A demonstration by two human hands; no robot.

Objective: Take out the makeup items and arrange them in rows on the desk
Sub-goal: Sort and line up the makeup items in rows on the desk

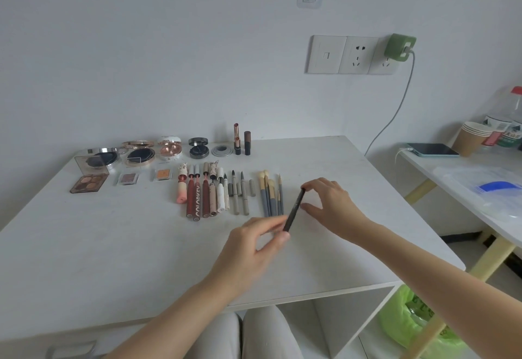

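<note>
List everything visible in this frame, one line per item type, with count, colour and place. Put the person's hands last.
compacts: about five, silver, gold, white and black, back row, open
lipsticks: two, dark, upright at right end of back row
eyeshadow palettes: three, brown, mauve and orange, front row left
lip tubes and pens: roughly a dozen, red, pink, beige, grey, front row middle
brushes: about five, grey-blue handles, right of the pens
black pencil: one, held above the desk beside the brushes
desk: one, white
wall sockets: one panel, white
charger: one, green, plugged in
phone: one, side table
paper cups: one stack, brown
left hand: pinching the pencil's near end
right hand: pinching its far end
</note>
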